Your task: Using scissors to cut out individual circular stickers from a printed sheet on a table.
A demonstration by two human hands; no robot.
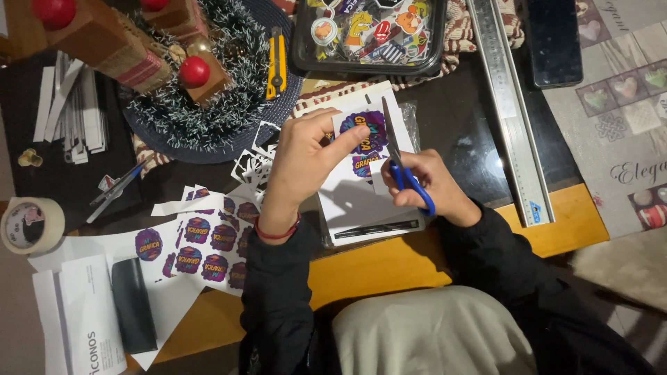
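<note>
My left hand [302,163] pinches a small white paper piece with a purple round sticker print [363,132], held above the table. My right hand [429,184] grips blue-handled scissors [399,156], whose blades point upward and cut along the right edge of that piece. Under both hands lies a white sheet [358,201] on the dark mat. A printed sheet with several more purple stickers [208,239] rests to the left of my left forearm.
A long metal ruler [511,104] lies at the right, a dark phone [552,38] beyond it. A black tray of colourful stickers [368,31] sits at the top. A yellow utility knife [276,62], a tinsel wreath with red balls [201,76], a tape roll [28,223] and paper scraps fill the left.
</note>
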